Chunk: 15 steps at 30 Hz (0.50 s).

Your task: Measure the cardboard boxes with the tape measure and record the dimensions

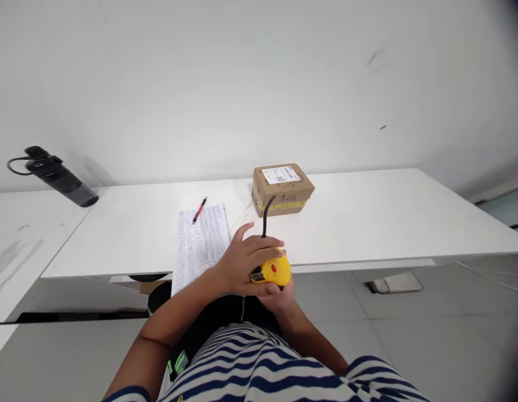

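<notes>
Nearby, box [289,191] behind yellow device [280,271], paper [202,243], pen [199,211]

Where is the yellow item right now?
In the head view, the yellow item is below and slightly right of centre, nearer the camera than the cardboard box, held by the left hand, the right hand partly hidden behind it.

Yellow, rounded, plastic-looking tool [277,272] is sitting in the near middle of the scene, being gripped by the left hand [250,259] from above and left, and by the right hand [284,296] from beneath. Round red spot [274,268] is showing on its face; dark part [257,275] is protruding left. Dark, narrow, curved strip [265,216] is rising farward; fingers are hiding its base.
</notes>
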### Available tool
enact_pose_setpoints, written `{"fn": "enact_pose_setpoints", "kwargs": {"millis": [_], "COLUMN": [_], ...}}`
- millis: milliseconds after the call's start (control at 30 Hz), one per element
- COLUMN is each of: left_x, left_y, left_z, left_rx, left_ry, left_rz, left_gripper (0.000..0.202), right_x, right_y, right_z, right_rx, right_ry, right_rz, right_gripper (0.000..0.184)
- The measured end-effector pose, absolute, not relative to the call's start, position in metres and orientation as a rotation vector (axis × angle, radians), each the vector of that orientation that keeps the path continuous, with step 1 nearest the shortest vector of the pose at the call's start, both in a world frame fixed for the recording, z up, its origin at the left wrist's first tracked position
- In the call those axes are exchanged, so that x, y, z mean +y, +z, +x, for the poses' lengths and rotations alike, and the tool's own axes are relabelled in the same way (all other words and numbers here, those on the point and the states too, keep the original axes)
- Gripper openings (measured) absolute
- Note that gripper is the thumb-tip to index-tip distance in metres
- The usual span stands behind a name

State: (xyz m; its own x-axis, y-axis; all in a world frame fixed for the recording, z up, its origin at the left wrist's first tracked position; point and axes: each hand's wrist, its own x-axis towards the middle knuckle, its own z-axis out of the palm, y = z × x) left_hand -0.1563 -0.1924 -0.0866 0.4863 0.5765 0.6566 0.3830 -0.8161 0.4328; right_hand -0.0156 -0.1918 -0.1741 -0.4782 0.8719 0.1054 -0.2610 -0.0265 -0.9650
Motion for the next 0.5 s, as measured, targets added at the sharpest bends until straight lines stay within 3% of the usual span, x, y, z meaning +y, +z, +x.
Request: {"fn": "enact_pose_setpoints", "kwargs": {"millis": [133, 267, 333, 500], "left_x": [-0.182, -0.177, -0.174, -0.167], "left_y": [-0.096, -0.107, -0.11, -0.104], "left_z": [-0.135, -0.116, -0.107, -0.091], "left_rx": [0.839, 0.821, 0.831, 1.007], "left_ry": [1.157, 1.183, 1.231, 1.498], "left_rz": [2.37, 2.144, 2.08, 2.01], "left_gripper": [0.076, 0.088, 0.086, 0.063], "right_x": [-0.221, -0.226, -0.22, -0.184], "right_y": [-0.174, -0.162, -0.152, -0.133], "right_z": [0.021, 0.036, 0.034, 0.025], "right_rx": [-0.855, -0.786, -0.698, -0.466], "right_ry": [1.827, 1.737, 1.668, 1.825], "right_rz": [-0.619, -0.559, -0.541, -0.461], "right_gripper": [0.073, 0.077, 0.075, 0.051]}}
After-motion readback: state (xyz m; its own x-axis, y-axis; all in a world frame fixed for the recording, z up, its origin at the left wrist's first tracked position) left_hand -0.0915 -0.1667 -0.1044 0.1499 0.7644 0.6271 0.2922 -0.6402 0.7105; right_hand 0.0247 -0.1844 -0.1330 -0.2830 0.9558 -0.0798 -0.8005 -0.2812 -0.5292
